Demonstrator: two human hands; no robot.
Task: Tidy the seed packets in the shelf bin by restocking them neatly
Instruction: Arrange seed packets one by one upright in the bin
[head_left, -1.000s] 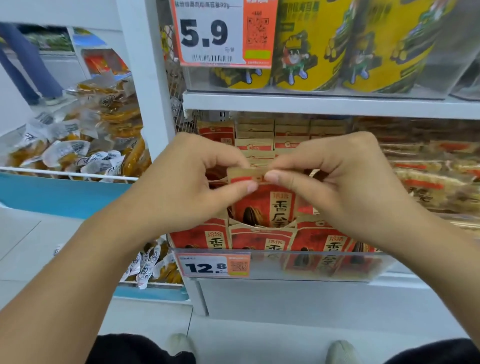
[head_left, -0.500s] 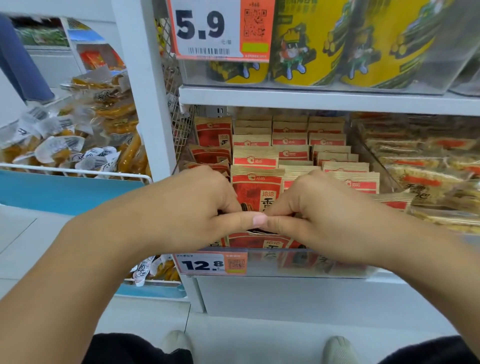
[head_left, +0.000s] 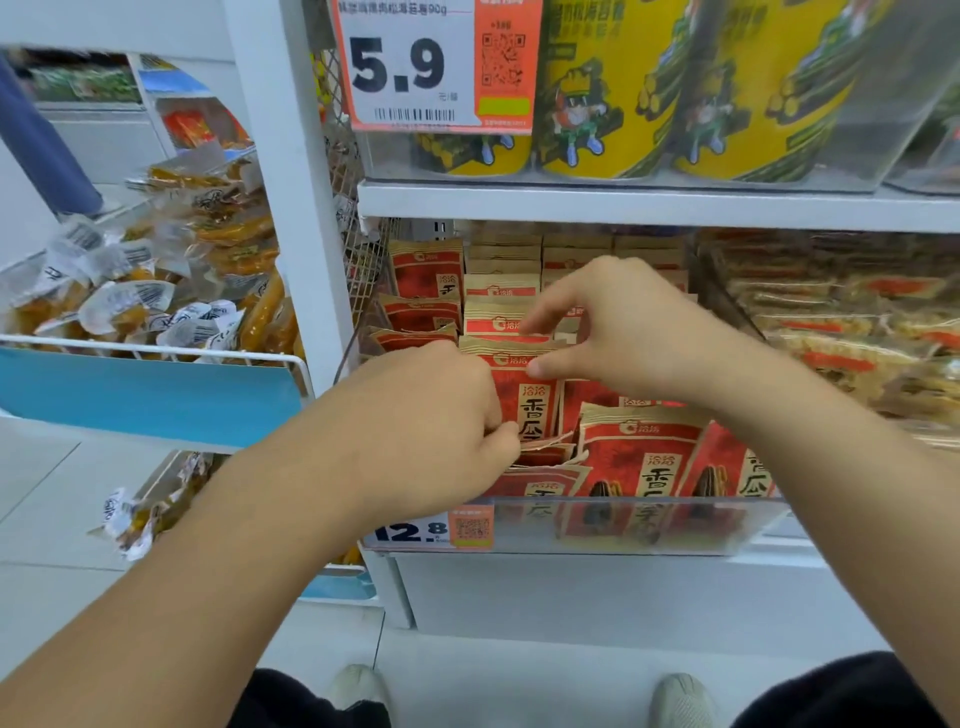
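Your left hand curls its fingers around the lower edge of an upright red seed packet in the clear shelf bin, while your right hand pinches that packet's top edge between thumb and forefinger. Around it, more red packets stand in rows filling the bin. Above, another clear bin holds yellow canisters; left, a wire basket holds clear-wrapped snacks.

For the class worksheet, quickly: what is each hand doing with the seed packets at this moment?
Left hand: fingers curled, gripping the lower part of a red seed packet in the bin.
Right hand: thumb and fingers curled at the top edge of that packet; a firm pinch cannot be told.
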